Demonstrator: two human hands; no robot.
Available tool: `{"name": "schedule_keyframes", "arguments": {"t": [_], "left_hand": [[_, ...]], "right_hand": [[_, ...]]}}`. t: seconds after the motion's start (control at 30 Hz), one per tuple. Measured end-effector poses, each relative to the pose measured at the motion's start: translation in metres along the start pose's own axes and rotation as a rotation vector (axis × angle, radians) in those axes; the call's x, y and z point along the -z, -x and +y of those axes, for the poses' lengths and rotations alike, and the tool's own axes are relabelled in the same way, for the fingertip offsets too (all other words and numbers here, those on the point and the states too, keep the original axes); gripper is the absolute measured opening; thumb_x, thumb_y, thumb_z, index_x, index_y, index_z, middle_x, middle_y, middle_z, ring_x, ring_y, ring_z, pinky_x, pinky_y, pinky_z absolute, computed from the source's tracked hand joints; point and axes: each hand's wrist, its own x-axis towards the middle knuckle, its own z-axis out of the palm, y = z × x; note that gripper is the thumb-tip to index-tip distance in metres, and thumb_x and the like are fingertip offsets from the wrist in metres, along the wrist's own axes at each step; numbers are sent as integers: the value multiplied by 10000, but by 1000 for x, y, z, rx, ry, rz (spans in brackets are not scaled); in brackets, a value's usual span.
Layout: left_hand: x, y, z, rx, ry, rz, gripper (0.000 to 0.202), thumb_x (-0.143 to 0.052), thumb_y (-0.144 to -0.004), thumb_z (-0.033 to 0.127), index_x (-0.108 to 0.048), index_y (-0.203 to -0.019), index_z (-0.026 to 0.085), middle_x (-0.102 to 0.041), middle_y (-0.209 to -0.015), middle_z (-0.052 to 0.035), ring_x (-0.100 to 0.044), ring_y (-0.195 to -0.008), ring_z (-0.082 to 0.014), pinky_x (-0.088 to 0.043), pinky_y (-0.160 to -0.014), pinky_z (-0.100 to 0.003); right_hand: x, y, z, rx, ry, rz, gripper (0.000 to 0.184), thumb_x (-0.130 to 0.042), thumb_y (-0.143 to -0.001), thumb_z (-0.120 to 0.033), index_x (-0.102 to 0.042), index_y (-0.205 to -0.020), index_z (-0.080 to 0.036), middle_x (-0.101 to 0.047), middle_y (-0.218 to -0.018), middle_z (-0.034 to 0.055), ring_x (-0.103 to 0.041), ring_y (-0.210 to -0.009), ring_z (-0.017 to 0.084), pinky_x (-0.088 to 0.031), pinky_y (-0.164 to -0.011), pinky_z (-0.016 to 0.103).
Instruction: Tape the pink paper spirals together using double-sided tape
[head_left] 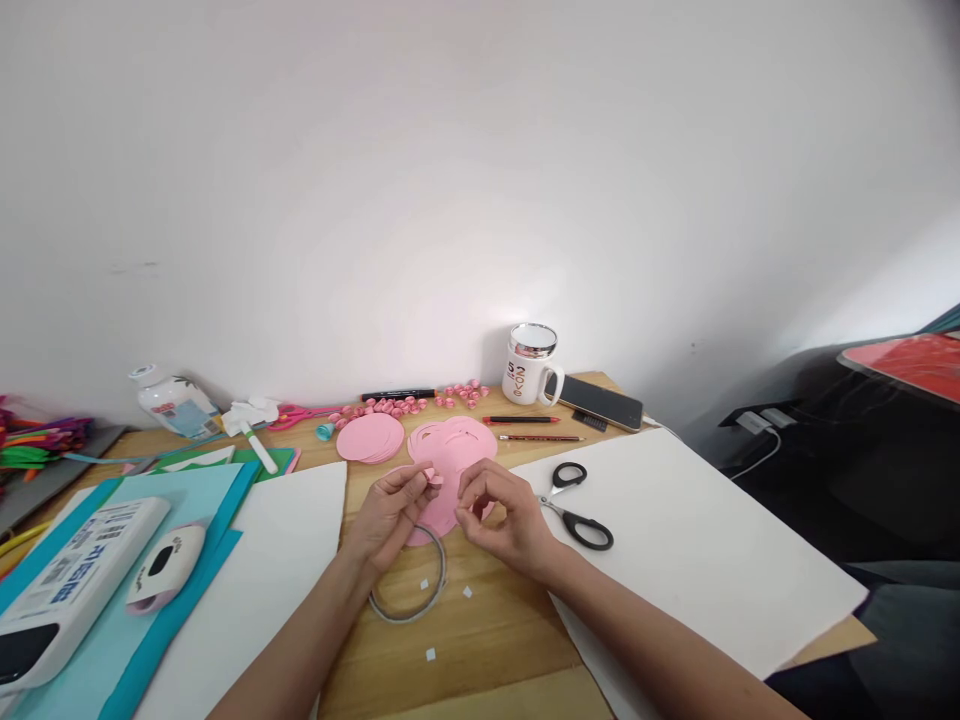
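Note:
My left hand (391, 515) is closed in a pinch on a small rolled pink paper piece (433, 477). My right hand (501, 515) hovers just to its right with fingers curled together; what they hold, if anything, is too small to see. Both hands are above cut pink paper spirals (457, 445) on the wooden desk (480, 640). A stack of pink paper circles (369, 437) lies just behind. A roll of tape (411, 590) lies under my left wrist.
Black-handled scissors (574, 505) lie on a white sheet (697, 540) at right. A white mug (529, 365), a phone (600, 402), pencils (525, 420), a marker (397, 395) and several pink paper rolls (390, 406) line the back. Blue paper (172, 490) and a punch (165, 565) sit at left.

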Motion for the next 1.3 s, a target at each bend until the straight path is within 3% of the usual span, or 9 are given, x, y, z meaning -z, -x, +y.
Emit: {"name": "schedule_keyframes", "arguments": {"t": [0.1, 0.2, 0.27, 0.43, 0.6, 0.87, 1.3], "left_hand": [[-1, 1, 1, 12, -1, -35, 190, -764, -579, 127, -711, -759, 93, -696, -717, -55, -620, -656, -108, -497, -677, -202], [-4, 2, 3, 20, 2, -52, 163, -751, -600, 134, -709, -752, 93, -686, -709, -47, -614, -654, -104, -492, -681, -202], [-5, 3, 3, 27, 3, -55, 162, -750, -600, 133, -708, -751, 95, -681, -706, -47, -611, -661, -106, -489, -687, -206], [-6, 5, 1, 40, -37, -104, 132, -735, -625, 143, -707, -748, 101, -667, -680, -48, -593, -669, -115, -477, -682, -225], [-6, 6, -3, 49, -95, -157, 103, -706, -665, 158, -706, -759, 114, -667, -747, -62, -584, -733, -134, -460, -725, -252], [-6, 7, -5, 66, -115, -168, 151, -671, -702, 151, -697, -847, 120, -674, -821, -73, -597, -764, -144, -465, -714, -256], [-10, 9, -5, 57, -160, -179, 119, -694, -680, 177, -703, -786, 123, -679, -784, -58, -579, -726, -125, -445, -718, -256]], "right_hand": [[1, 2, -1, -40, -46, -53, 71, -506, -701, -144, -470, -713, -204, -597, -754, 27, -570, -677, 121, -460, -566, 218], [0, 4, 4, -110, -8, -115, 51, -481, -766, -178, -500, -805, -205, -597, -614, -16, -562, -563, 103, -458, -573, 220], [-1, 6, 9, -101, 65, -95, 69, -511, -771, -213, -519, -839, -205, -565, -576, -31, -528, -515, 96, -448, -540, 211], [-4, 5, 22, 55, 217, 38, 31, -548, -774, -214, -573, -784, -199, -546, -794, 34, -529, -608, 96, -445, -507, 194], [-2, 5, 25, 114, 323, 56, 109, -517, -824, -234, -624, -819, -215, -561, -810, 43, -553, -659, 111, -446, -534, 205], [-2, 4, 23, 100, 321, 53, 120, -499, -832, -218, -612, -794, -206, -567, -816, 42, -546, -648, 106, -423, -521, 202], [-3, 4, 21, 112, 326, 67, 116, -491, -831, -195, -591, -773, -193, -555, -788, 40, -540, -649, 108, -410, -503, 196]]}}
